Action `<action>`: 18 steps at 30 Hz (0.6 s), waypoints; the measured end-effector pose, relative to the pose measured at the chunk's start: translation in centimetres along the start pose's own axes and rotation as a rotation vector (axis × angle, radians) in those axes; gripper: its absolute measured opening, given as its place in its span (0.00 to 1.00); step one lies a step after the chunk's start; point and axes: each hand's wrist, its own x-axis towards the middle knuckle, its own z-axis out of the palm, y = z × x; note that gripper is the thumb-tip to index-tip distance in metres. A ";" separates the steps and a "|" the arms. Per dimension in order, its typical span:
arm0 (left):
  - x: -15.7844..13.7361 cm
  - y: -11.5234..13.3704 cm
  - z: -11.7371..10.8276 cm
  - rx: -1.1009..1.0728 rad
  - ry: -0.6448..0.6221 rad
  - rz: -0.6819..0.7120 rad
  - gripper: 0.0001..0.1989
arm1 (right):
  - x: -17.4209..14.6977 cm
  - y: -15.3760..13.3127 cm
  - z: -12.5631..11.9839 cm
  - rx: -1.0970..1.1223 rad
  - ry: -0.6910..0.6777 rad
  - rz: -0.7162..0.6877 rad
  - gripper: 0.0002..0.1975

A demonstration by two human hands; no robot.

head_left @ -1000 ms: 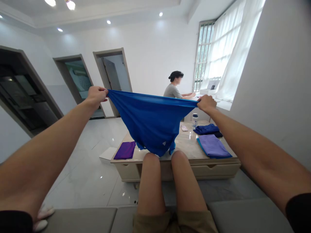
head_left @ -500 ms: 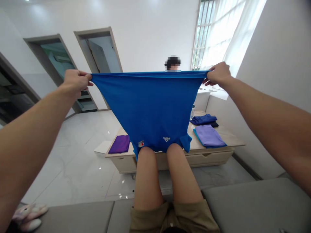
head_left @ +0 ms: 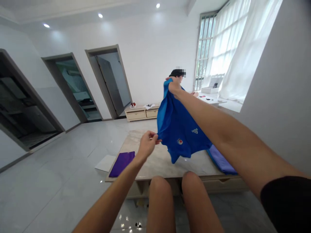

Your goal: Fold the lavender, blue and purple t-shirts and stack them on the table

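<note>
A blue T-shirt [head_left: 179,123] with a small badge and a white logo hangs in the air above the low table, its folds gathered and its collar end lowest. My right hand [head_left: 174,86] is closed on the upper edge of the shirt, raised high. Lower and to the left, my left hand [head_left: 148,142] pinches the shirt's side edge between thumb and fingers. Folded purple cloth [head_left: 122,164] lies on the table's left end. Folded lavender cloth [head_left: 222,159] with blue beneath it lies on the right, partly hidden by the shirt and my right arm.
The marble-topped low table [head_left: 150,163] stands just in front of my knees. Across the room are a long low cabinet [head_left: 136,115] and a white desk [head_left: 211,101] by the window. A person [head_left: 178,72] sits behind the shirt. A white box-like object [head_left: 105,162] is on the floor.
The shirt was stretched wide between both hands; now it hangs bunched. My right hand moved left and my left hand came down and right. The view has tilted up.
</note>
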 end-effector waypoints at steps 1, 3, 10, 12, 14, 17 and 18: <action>-0.7 -1.5 1.3 -0.007 -0.050 0.014 0.07 | 0.3 -1.5 2.8 0.099 -0.036 -0.015 0.19; -1.8 -4.4 3.7 -0.006 -0.105 0.050 0.07 | -0.9 -3.4 8.4 0.239 -0.161 -0.035 0.18; -2.0 -13.2 8.0 0.085 -0.260 -0.012 0.08 | -15.3 2.3 18.4 0.355 -0.865 0.207 0.30; -1.9 -15.6 7.8 0.107 -0.397 -0.061 0.11 | -18.7 6.2 17.9 0.421 -1.008 0.317 0.40; -1.8 -17.8 6.8 0.123 -0.537 -0.120 0.14 | -20.9 10.4 16.0 0.455 -1.058 0.409 0.43; -0.8 -20.7 4.4 0.221 -0.560 -0.129 0.15 | -22.6 17.5 11.3 0.352 -1.012 0.463 0.36; -0.2 -21.8 3.5 0.273 -0.523 -0.102 0.14 | -23.1 20.0 9.5 0.280 -0.968 0.470 0.32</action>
